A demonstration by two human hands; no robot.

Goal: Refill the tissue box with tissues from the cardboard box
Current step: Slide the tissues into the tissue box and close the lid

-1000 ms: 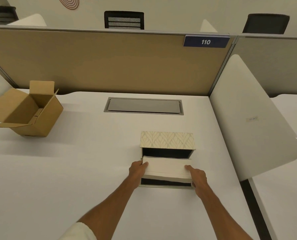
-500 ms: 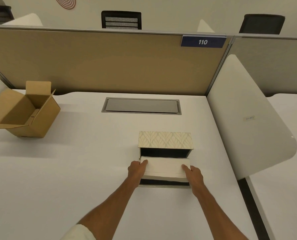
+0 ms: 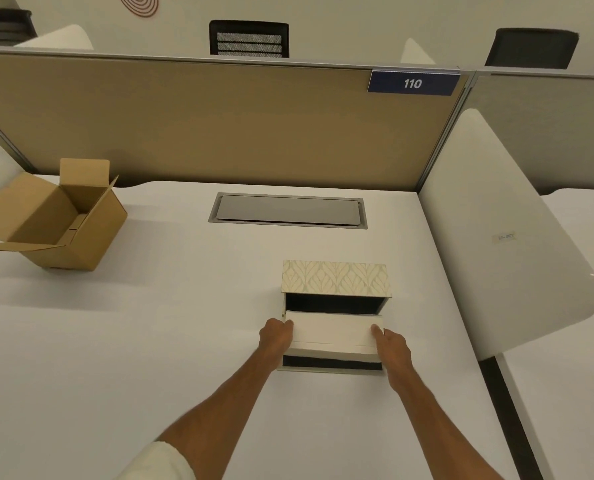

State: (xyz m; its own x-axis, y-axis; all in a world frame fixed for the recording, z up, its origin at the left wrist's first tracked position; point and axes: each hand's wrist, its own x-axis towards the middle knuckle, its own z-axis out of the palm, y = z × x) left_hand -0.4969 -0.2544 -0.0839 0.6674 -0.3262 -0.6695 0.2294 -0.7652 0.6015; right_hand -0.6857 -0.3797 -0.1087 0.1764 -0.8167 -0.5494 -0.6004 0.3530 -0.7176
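- Left hand (image 3: 275,336) and right hand (image 3: 390,344) clamp the tissue stack (image 3: 333,334) by its ends, fingers pressed together.
- Tissue box (image 3: 335,282) opening apparently tight; a skewed stack may snag or buckle.

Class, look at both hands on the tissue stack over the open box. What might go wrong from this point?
1. The tissue stack spans nearly the whole opening of the tissue box, so its ends might catch on the walls and crumple.
2. The left hand and right hand grip only the ends; the loose middle could sag or fan apart.
3. Pushing down could slide the light box on the smooth desk.
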